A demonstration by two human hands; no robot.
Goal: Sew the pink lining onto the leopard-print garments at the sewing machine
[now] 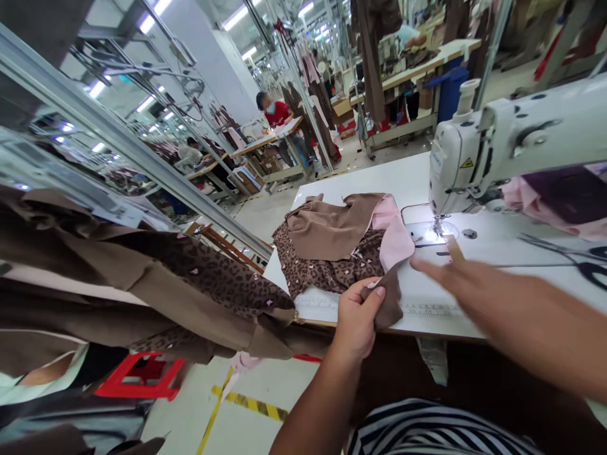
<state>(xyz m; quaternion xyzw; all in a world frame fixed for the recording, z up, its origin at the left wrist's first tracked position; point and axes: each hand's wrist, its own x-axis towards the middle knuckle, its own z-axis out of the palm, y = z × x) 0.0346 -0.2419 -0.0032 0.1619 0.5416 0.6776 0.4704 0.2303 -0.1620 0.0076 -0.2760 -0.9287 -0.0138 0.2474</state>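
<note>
My left hand [358, 316] pinches the near corner of a brown fabric piece [327, 227] at the front edge of the white sewing table [313, 311]. Leopard-print fabric [296, 262] and a pink panel [396, 243] belong to the same pile. Smeared by motion, my right hand [455, 278] reaches from the right, its fingertips near the pink panel's edge; whether it touches the fabric or holds anything is unclear. The sewing machine's needle area [439, 229] is lit, just beyond my right hand.
Black-handled scissors [573, 253] lie at the right, below pink and dark purple cloth [559, 196]. Brown and leopard-print garments [156, 278] hang at the left, above a red stool [142, 377]. A person in red [279, 112] sits at a farther table.
</note>
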